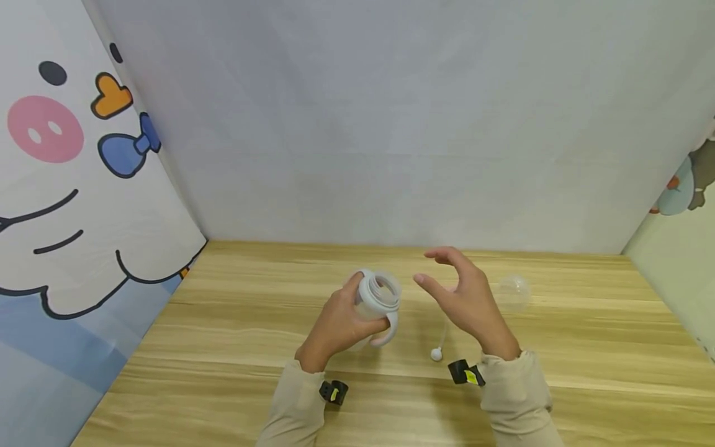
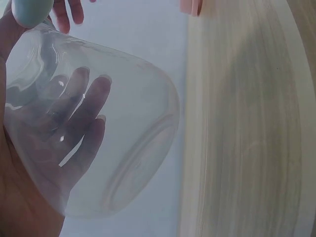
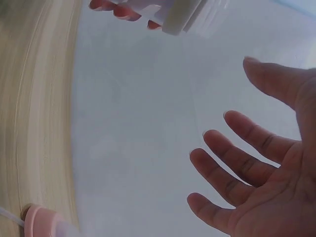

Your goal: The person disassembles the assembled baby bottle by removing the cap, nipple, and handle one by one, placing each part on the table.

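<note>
My left hand (image 1: 337, 320) grips a clear baby bottle (image 2: 133, 128) around its body. A white collar with a handle (image 1: 391, 332) surrounds the bottle's neck, and its open mouth (image 1: 384, 288) is tilted toward the right. Through the transparent wall, the left fingers (image 2: 94, 98) show in the left wrist view. To the right of the bottle, my right hand (image 1: 469, 304) hovers with thumb and fingers spread apart, holding nothing. Below it on the table lies a pink bottle cap (image 3: 42, 222) with a thin straw ending in a white ball (image 1: 436, 354); the right hand mostly hides the cap in the head view.
A clear dome cover (image 1: 512, 292) lies on the wooden table (image 1: 251, 347) beyond the right hand. Along the table's back edge rises a pale wall sheet (image 1: 391, 124). A cartoon-printed sheet (image 1: 84, 205) borders the left side.
</note>
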Action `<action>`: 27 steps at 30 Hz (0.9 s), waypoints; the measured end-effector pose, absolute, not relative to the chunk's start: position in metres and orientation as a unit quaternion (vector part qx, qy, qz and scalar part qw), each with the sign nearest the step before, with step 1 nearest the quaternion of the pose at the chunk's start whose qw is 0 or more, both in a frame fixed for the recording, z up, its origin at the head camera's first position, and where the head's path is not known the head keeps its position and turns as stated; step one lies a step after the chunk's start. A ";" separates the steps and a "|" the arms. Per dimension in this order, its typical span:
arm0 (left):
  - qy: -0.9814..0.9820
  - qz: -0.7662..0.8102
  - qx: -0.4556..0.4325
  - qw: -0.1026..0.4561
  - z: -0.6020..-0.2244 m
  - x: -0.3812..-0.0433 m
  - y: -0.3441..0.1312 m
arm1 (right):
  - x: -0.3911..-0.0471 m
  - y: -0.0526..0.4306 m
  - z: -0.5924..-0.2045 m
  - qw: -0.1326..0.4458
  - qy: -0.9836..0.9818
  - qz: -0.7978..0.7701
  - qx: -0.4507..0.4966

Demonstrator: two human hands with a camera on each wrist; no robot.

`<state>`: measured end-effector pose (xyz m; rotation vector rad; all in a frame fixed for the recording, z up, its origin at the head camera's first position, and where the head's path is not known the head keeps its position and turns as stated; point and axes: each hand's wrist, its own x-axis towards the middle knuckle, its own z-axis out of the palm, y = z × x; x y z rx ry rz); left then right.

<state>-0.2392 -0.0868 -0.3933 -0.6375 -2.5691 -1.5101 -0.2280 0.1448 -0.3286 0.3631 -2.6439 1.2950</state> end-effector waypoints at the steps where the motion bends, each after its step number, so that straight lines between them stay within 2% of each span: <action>1: -0.842 -0.495 -0.209 0.047 -0.393 -0.239 -0.087 | -0.227 0.144 -0.328 0.088 -0.888 0.434 0.125; 27: -0.843 -0.489 -0.219 0.052 -0.391 -0.238 -0.086 | -0.226 0.124 -0.331 0.101 -0.876 0.432 0.189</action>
